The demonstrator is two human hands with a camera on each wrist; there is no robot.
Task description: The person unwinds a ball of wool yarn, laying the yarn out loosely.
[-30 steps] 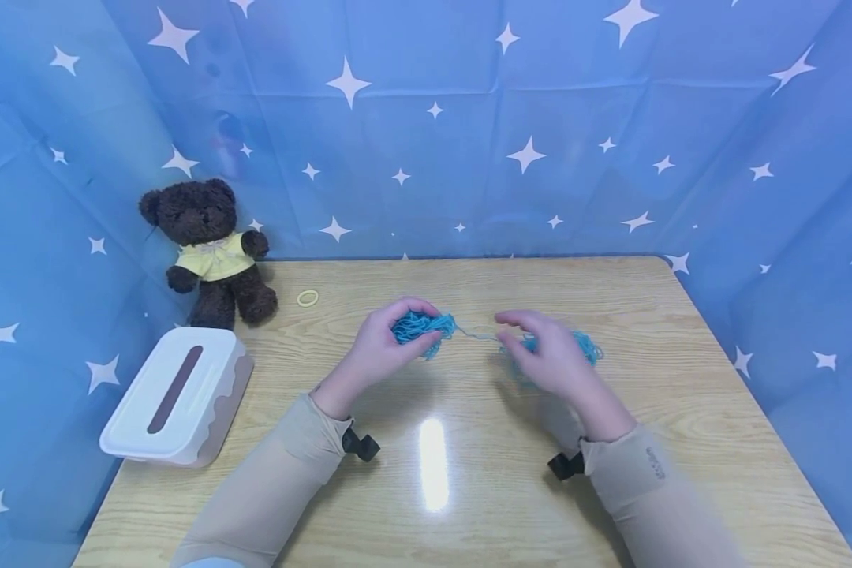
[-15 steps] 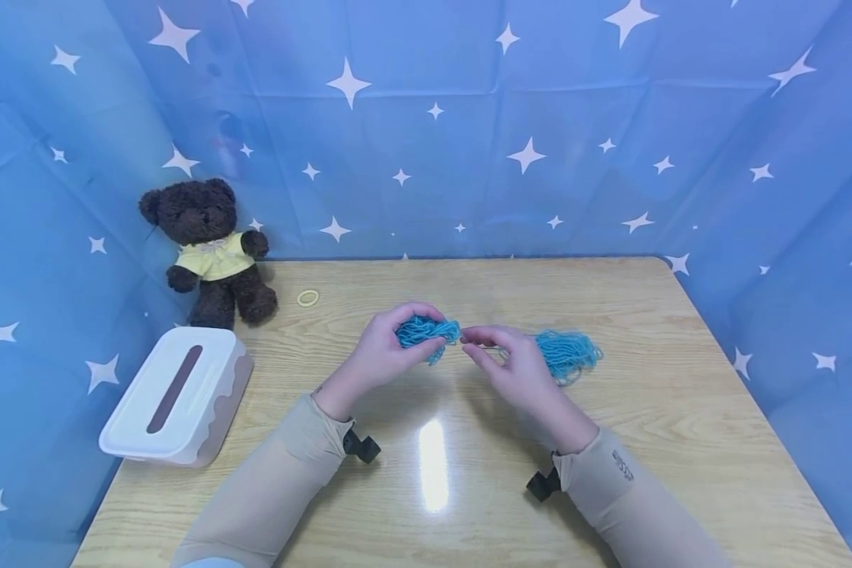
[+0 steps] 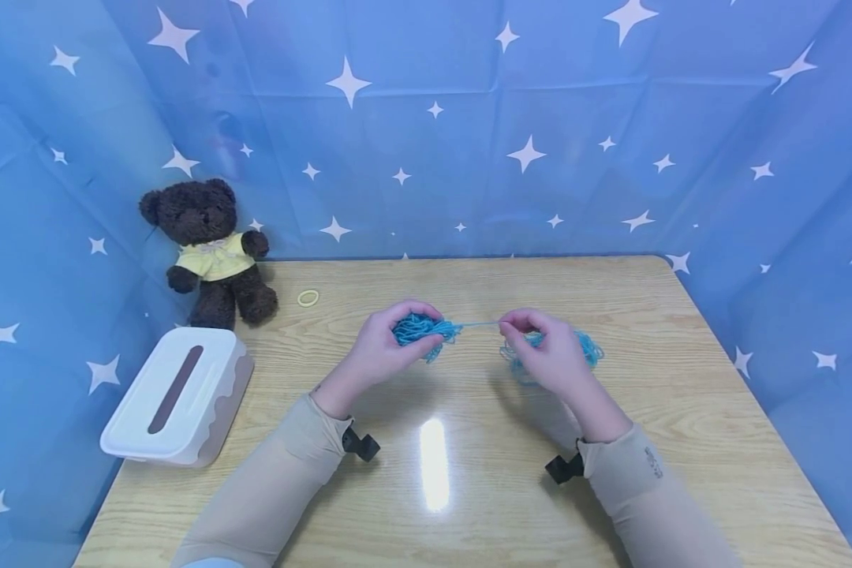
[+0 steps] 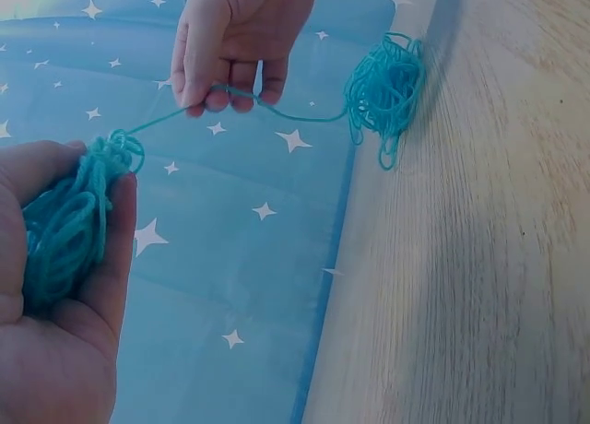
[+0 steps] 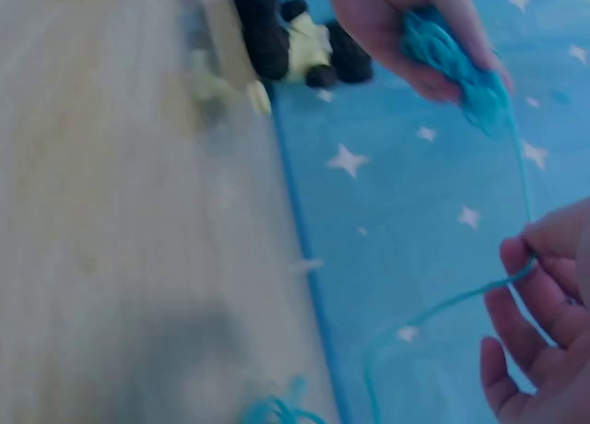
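Observation:
My left hand point(image 3: 383, 347) grips a bundle of turquoise yarn point(image 3: 420, 330) between thumb and fingers, above the table. From the bundle a single strand point(image 3: 479, 323) runs taut to my right hand point(image 3: 550, 351), whose thumb and forefinger pinch it. In the left wrist view the strand passes the right fingers and sags to a second, loose heap of yarn point(image 4: 387, 85) on the table. That heap point(image 3: 588, 349) is partly hidden behind the right hand in the head view. Loops of the held bundle point(image 4: 69, 235) show between the left thumb and fingers.
A white lidded box point(image 3: 173, 394) with a slot stands at the table's left edge. Behind it sits a brown teddy bear point(image 3: 209, 252) in a yellow top. A small yellow ring point(image 3: 308, 298) lies on the wooden table point(image 3: 497, 489). A starry blue cloth point(image 3: 440, 189) hangs around.
The right hand came left to the bundle, pinched the strand, then drew it back to the right. The left hand has hardly moved with its bundle.

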